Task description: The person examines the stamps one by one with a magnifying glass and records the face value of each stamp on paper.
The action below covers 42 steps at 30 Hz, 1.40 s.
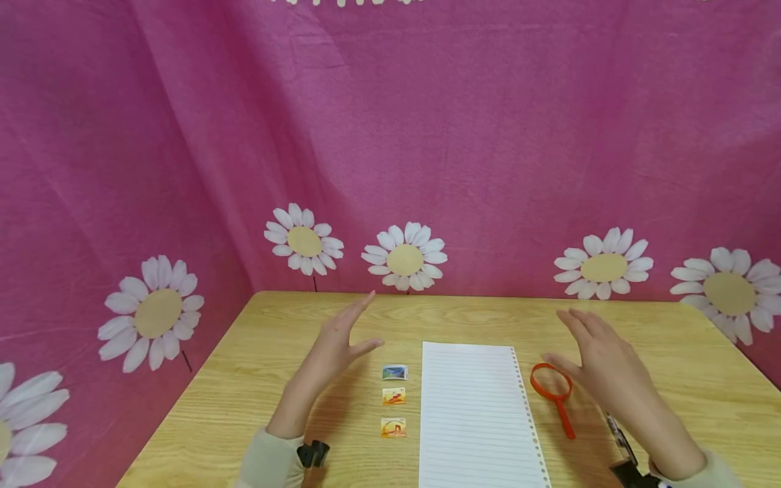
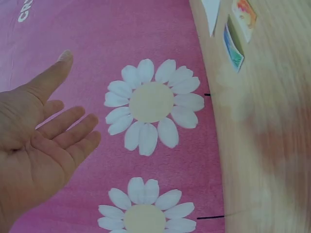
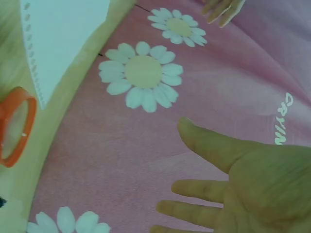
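My left hand (image 1: 332, 349) is raised above the left part of the table, its fingers straight and thumb spread, holding nothing. To its right lie three small stamps in a column: a blue one (image 1: 395, 372), an orange one (image 1: 394, 396) and a yellow-orange one (image 1: 393, 428). The blue stamp curves up slightly in the left wrist view. A lined sheet of paper (image 1: 476, 413) with punched holes along its right edge lies in the middle. My right hand (image 1: 610, 362), also extended and holding nothing, hovers beside an orange-red magnifying glass (image 1: 565, 420).
A pen (image 1: 621, 437) lies at the right, partly hidden by my right forearm. The wooden table (image 1: 213, 407) meets a pink cloth (image 1: 488, 149) with white daisies behind and at the left. Dark straps are on both wrists.
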Each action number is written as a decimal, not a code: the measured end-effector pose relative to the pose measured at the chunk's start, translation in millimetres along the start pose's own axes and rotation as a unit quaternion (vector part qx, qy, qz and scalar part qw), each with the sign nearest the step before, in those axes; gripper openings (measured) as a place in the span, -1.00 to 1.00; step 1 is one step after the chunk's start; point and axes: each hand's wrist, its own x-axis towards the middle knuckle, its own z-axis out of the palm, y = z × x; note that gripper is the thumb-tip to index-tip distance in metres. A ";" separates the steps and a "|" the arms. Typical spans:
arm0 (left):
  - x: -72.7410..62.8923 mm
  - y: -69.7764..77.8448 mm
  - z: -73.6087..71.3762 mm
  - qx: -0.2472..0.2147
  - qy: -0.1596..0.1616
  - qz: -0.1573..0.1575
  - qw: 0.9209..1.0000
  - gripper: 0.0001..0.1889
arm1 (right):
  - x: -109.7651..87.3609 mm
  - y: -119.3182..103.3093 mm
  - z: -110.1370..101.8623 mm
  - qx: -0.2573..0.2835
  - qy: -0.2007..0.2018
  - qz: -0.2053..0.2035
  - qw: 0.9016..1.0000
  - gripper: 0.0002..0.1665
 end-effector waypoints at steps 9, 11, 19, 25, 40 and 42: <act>-6.6 -2.0 7.5 -0.019 -0.024 -0.018 0.999 -0.18 | -9.9 5.0 10.4 -0.004 0.013 -0.003 1.000 -0.13; -7.7 -3.1 8.9 -0.023 -0.032 -0.018 0.999 -0.18 | -11.5 5.6 12.8 -0.004 0.019 -0.004 1.000 -0.14; -11.9 -9.8 14.3 -0.045 -0.061 -0.011 0.997 -0.27 | -19.3 7.4 21.7 0.002 -0.008 0.008 1.000 -0.19; -16.9 -14.3 19.0 -0.063 -0.077 -0.013 0.995 -0.37 | -24.7 10.4 26.9 0.023 -0.037 0.029 0.999 -0.25; -29.3 -24.5 26.5 -0.095 -0.146 -0.020 0.985 -0.61 | -37.6 14.5 39.3 0.059 -0.069 0.060 0.994 -0.50; -30.8 -25.2 27.2 -0.096 -0.153 -0.022 0.983 -0.62 | -39.1 14.9 41.0 0.060 -0.069 0.055 0.994 -0.54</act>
